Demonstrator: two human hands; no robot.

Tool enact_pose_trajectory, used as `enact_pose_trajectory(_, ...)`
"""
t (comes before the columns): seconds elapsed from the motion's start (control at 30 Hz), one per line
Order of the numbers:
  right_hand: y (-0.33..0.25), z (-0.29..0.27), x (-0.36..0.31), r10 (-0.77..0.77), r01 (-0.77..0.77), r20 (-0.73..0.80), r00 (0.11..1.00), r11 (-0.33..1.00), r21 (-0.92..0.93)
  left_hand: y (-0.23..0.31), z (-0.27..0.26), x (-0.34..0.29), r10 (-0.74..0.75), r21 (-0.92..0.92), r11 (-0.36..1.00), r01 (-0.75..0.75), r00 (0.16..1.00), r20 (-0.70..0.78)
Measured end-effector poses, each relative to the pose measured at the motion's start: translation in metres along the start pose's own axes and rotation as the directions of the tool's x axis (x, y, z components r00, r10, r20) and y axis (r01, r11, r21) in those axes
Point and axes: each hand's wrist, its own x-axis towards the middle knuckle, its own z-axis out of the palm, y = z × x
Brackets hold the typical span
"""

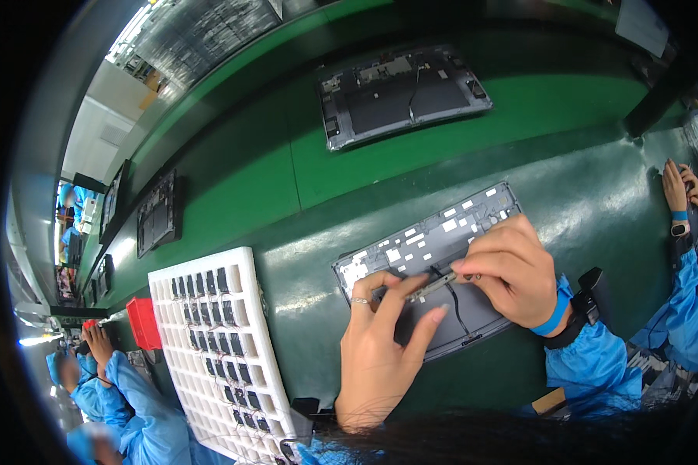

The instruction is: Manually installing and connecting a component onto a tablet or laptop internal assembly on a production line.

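Note:
A dark grey laptop casing [485,310] with many small white pads lies on the green bench before me, its edge slanting up to the right. Across its middle runs a thin black cable [457,304]. Between thumb and fingers, my right hand [516,271] pinches one end of a slim grey metal strip [434,288] held over the casing. My left hand [380,345] has its fingers spread, with a ring on one. Its fingertips reach the strip's other end, touching or just beside it, while the thumb stays apart.
To my left a white foam tray [253,310] holds rows of small black wired parts, with a red bin [143,323] behind it. Another open laptop casing [407,97] sits on the green belt [248,178] beyond. Co-workers in blue sleeves [686,302] are on both sides.

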Motion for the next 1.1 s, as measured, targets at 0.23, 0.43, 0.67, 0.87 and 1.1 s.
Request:
enact_pose_trajectory(0.23,-0.008,-0.004,-0.013,0.409,-0.406,0.005,0.912,0.905,-0.125,-0.012,0.021,-0.005,-0.153,-0.062,0.987,0.148,0.985,-0.084)
enact_pose_trajectory(0.43,0.003,-0.01,-0.015,0.431,-0.428,-0.017,0.902,0.891,-0.153,-0.02,0.034,0.004,-0.03,0.125,0.991,0.05,0.987,-0.158)
enact_pose_trajectory(0.67,0.007,-0.008,-0.009,0.409,-0.408,-0.028,0.912,0.9,-0.152,-0.037,0.02,0.011,-0.146,0.134,0.977,0.168,0.977,-0.157)
enact_pose_trajectory(0.87,-0.003,-0.005,-0.004,0.515,-0.515,0.01,0.857,0.857,-0.036,-0.039,0.013,0.01,-0.259,-0.004,0.966,0.26,0.962,-0.089)
enact_pose_trajectory(1.1,0.002,-0.001,-0.004,0.425,-0.421,0.03,0.904,0.901,-0.104,-0.043,0.012,0.007,-0.226,-0.009,0.974,0.227,0.967,-0.117)
